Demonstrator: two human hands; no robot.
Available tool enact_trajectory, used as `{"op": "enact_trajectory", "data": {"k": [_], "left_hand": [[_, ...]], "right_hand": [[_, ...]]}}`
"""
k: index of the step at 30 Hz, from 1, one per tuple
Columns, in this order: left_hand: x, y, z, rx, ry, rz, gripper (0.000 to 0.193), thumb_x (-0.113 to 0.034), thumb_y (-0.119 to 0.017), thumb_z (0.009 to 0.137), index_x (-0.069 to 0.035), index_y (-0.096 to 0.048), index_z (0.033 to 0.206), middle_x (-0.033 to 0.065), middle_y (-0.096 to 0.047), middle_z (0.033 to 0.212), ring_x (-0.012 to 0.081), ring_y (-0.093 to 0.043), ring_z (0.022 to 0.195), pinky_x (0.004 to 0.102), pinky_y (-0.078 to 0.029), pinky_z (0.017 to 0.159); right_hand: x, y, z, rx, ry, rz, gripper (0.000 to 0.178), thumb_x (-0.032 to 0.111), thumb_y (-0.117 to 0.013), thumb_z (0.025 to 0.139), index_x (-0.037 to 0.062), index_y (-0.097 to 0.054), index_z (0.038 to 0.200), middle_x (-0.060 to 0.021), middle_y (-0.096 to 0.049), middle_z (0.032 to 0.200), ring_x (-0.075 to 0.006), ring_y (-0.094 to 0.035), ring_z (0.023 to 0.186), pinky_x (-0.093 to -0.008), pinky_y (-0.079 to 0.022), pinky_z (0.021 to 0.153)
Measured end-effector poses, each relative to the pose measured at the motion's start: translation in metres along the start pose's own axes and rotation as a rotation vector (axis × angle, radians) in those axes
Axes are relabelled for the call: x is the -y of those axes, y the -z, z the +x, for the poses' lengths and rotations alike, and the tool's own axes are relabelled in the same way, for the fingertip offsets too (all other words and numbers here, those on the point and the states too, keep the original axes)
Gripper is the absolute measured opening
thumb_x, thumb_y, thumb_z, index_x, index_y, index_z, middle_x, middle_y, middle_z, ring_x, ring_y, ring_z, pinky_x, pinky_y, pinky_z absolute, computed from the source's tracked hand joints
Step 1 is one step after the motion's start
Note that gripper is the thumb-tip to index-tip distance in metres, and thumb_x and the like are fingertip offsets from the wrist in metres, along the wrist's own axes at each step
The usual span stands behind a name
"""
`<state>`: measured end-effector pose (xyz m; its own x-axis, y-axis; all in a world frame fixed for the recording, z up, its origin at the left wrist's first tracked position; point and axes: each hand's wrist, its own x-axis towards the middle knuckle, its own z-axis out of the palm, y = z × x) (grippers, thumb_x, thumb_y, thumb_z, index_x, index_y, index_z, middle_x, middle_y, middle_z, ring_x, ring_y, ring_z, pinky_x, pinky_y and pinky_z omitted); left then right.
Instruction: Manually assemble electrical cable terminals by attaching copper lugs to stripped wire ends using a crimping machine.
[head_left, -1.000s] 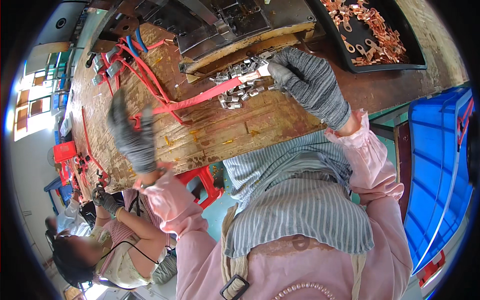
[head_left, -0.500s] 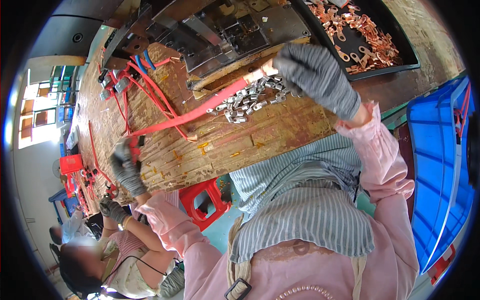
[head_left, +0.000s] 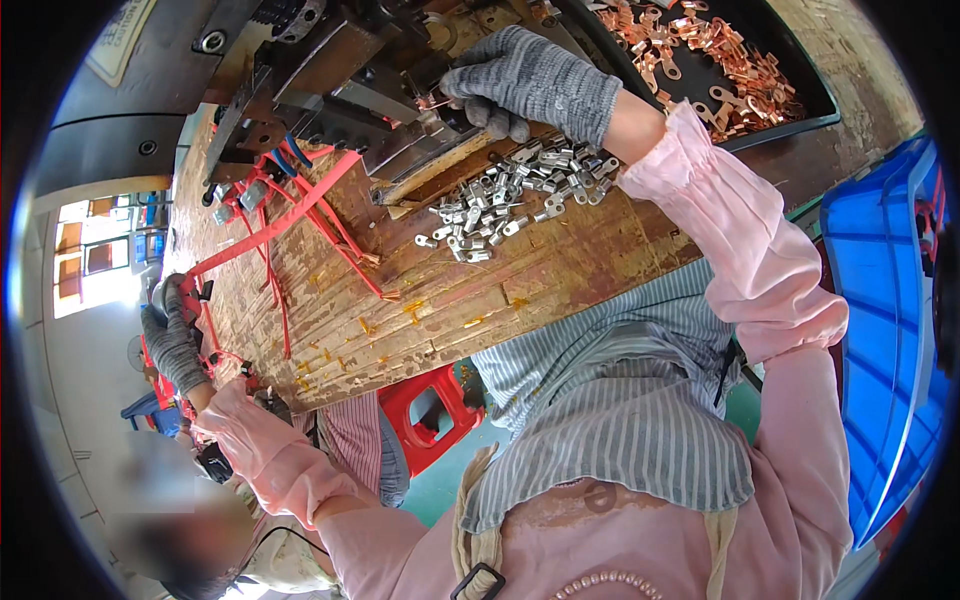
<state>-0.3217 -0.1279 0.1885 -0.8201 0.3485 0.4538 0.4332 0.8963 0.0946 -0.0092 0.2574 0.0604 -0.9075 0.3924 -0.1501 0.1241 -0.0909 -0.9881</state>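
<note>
At the left edge of the table, my left hand (head_left: 174,345), in a grey knit glove, is closed round a flat-looking red cable (head_left: 268,232). The cable rises to the right and passes behind dark parts of a metal press (head_left: 350,85). My right hand (head_left: 530,85), gloved alike, reaches into the press with its fingers pinched. A small copper-coloured piece (head_left: 432,102) shows at the fingertips; whether it is the cable's bare end or a lug I cannot tell. Silver cable lugs (head_left: 520,195) lie in a loose pile below that hand.
A black tray (head_left: 820,125) of copper lugs stands at the far right. More red cables (head_left: 335,235) with bare copper ends lie left of the press. Blue crates (head_left: 880,330) are on the right, a red stool (head_left: 430,410) below the table. A co-worker (head_left: 190,510) sits at lower left.
My right hand has moved left and up from the lug pile into the press. My left hand has shifted left and slightly down, still on the cable. The cable now runs behind the press parts.
</note>
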Motion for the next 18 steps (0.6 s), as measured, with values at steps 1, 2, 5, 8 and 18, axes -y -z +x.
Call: {"op": "enact_trajectory", "data": {"k": [1, 2, 5, 8, 18], "left_hand": [[-0.002, 0.000, 0.003, 0.024, -0.039, 0.010, 0.054, -0.041, -0.059, 0.080, 0.000, -0.050, 0.114, 0.0141, -0.060, 0.102, 0.0216, -0.056, 0.088, 0.0308, -0.042, 0.080], [-0.003, -0.002, 0.006, 0.026, -0.041, 0.011, 0.054, -0.041, -0.059, 0.080, 0.000, -0.050, 0.114, 0.0141, -0.060, 0.102, 0.0216, -0.056, 0.088, 0.0308, -0.042, 0.080], [-0.006, -0.005, 0.010, 0.087, -0.071, 0.129, 0.054, -0.040, -0.059, 0.081, 0.000, -0.049, 0.116, 0.0147, -0.059, 0.103, 0.0203, -0.056, 0.089, 0.0311, -0.043, 0.079], [-0.005, -0.005, 0.008, 0.108, -0.164, 0.075, 0.052, -0.040, -0.059, 0.081, 0.001, -0.050, 0.113, 0.0162, -0.060, 0.100, 0.0212, -0.057, 0.088, 0.0317, -0.043, 0.079], [0.003, -0.007, 0.005, 0.096, -0.068, 0.110, 0.049, -0.038, -0.061, 0.080, 0.001, -0.054, 0.108, 0.0162, -0.061, 0.095, 0.0232, -0.058, 0.085, 0.0316, -0.044, 0.078]], "right_hand": [[0.002, 0.001, 0.001, -0.002, -0.001, 0.003, 0.024, 0.025, -0.055, 0.085, 0.0007, -0.060, 0.085, -0.0033, -0.057, 0.057, -0.0099, -0.053, 0.041, -0.0208, -0.042, 0.032], [0.003, 0.002, 0.002, 0.001, -0.027, -0.005, 0.024, 0.025, -0.055, 0.085, 0.0008, -0.060, 0.085, -0.0035, -0.057, 0.057, -0.0100, -0.053, 0.041, -0.0207, -0.042, 0.033], [0.001, 0.006, 0.005, 0.012, -0.033, -0.034, 0.025, 0.026, -0.054, 0.086, 0.0010, -0.060, 0.085, -0.0036, -0.057, 0.057, -0.0102, -0.054, 0.042, -0.0205, -0.043, 0.033], [-0.001, 0.006, 0.006, 0.001, -0.002, -0.073, 0.028, 0.028, -0.055, 0.085, 0.0008, -0.060, 0.086, -0.0035, -0.058, 0.057, -0.0101, -0.054, 0.042, -0.0203, -0.044, 0.034], [0.029, 0.014, 0.003, -0.538, 0.792, -0.071, 0.039, 0.033, -0.058, 0.083, -0.0012, -0.058, 0.102, -0.0116, -0.062, 0.086, -0.0245, -0.059, 0.079, -0.0341, -0.048, 0.072]]}}
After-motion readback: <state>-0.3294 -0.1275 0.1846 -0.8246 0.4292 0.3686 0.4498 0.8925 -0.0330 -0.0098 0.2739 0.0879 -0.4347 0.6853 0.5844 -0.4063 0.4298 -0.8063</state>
